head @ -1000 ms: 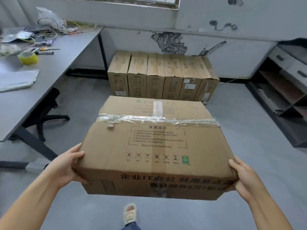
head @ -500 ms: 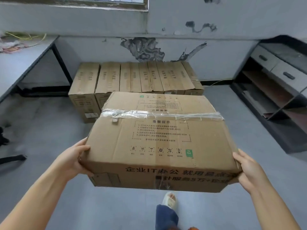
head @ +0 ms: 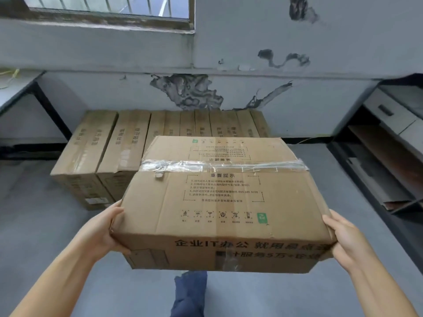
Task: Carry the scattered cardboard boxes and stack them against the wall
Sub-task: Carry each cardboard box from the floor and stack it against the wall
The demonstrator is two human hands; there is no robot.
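Note:
I carry a large taped cardboard box (head: 219, 202) in front of me, held level above the floor. My left hand (head: 103, 232) grips its near left corner, thumb on the top edge and fingers under it. My right hand (head: 345, 243) grips the near right corner the same way. Beyond the box, a row of several upright cardboard boxes (head: 128, 145) stands on the floor against the wall (head: 297, 106). The carried box hides the right part of that row.
A grey table (head: 13, 88) with a black leg stands at the left. A dark shelf unit with drawers (head: 389, 143) lines the right side. Grey floor (head: 34, 202) lies between. My blue trouser leg (head: 190, 291) shows below the box.
I have walked toward the wall; the row of boxes is nearer and larger, and the table has slid out to the left. Both hands keep their hold on the box.

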